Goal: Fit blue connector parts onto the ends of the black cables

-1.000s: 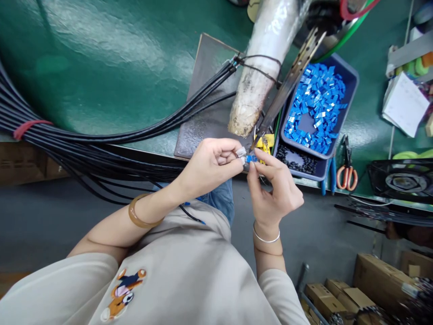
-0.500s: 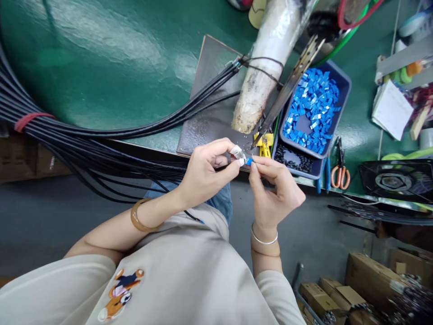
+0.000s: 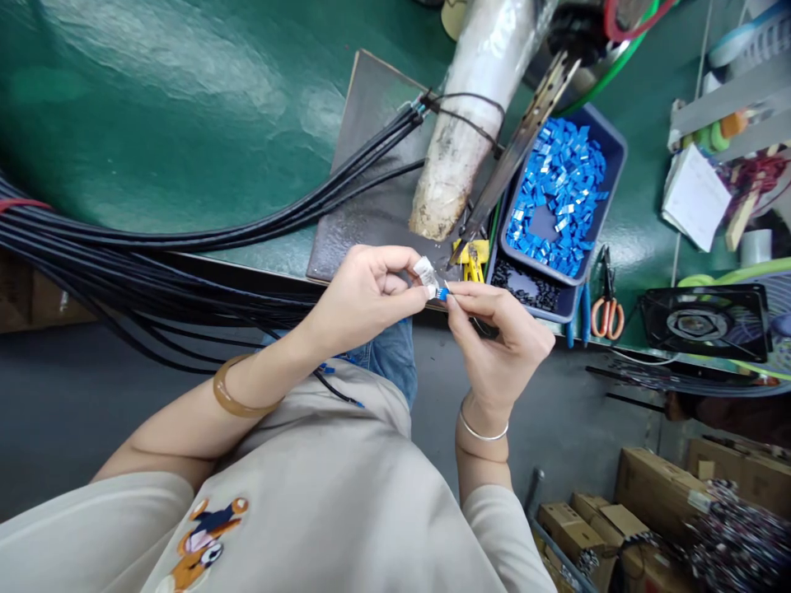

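Observation:
In the head view my left hand [image 3: 364,292] is closed in a pinch, its thumb and index fingertips wrapped in white tape [image 3: 424,270]. It grips the end of a black cable, mostly hidden behind the fingers. Between the two hands sits a small blue connector [image 3: 442,294] at the cable's end. My right hand [image 3: 503,333] pinches this connector between thumb and index finger. Both hands are held at the bench's front edge, just below a yellow-handled tool [image 3: 473,257]. A bundle of black cables [image 3: 154,276] runs behind my left wrist.
A bin of blue connectors [image 3: 559,198] rests over a bin of small black parts [image 3: 531,292]. Orange-handled pliers [image 3: 609,317] and a black fan [image 3: 704,323] lie to the right. A plastic-wrapped roll [image 3: 470,115] stands over a grey board [image 3: 346,214], with cables tied to it.
The view has shifted slightly, so the bench things appear further left. Both hands keep their pinch at the blue connector, with only small finger movement.

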A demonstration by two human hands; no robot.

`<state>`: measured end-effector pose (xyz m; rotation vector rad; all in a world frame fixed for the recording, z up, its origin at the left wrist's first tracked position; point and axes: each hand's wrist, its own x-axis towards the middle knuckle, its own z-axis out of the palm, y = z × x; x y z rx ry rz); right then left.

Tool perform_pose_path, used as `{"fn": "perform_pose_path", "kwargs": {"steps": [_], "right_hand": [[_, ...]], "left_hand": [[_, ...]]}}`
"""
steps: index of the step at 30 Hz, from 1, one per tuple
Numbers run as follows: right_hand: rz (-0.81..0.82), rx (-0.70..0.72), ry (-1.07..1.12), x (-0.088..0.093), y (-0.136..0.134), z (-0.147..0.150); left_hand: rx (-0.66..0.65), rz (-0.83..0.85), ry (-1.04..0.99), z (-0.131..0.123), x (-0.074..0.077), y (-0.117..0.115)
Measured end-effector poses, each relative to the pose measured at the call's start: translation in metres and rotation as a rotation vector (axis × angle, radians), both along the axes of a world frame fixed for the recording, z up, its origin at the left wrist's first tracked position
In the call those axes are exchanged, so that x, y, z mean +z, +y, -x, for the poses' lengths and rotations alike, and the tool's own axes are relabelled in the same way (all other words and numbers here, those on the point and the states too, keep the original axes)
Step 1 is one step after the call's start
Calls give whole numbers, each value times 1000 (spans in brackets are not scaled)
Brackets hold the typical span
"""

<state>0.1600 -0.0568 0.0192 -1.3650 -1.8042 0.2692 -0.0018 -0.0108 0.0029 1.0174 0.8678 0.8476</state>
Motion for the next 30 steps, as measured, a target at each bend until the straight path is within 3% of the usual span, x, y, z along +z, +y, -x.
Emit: {"fn": "perform_pose_path", "kwargs": {"steps": [30], "right_hand": [[-82, 53, -140, 8, 14, -7]], "left_hand": [[169, -10, -30, -11, 0, 1]]}}
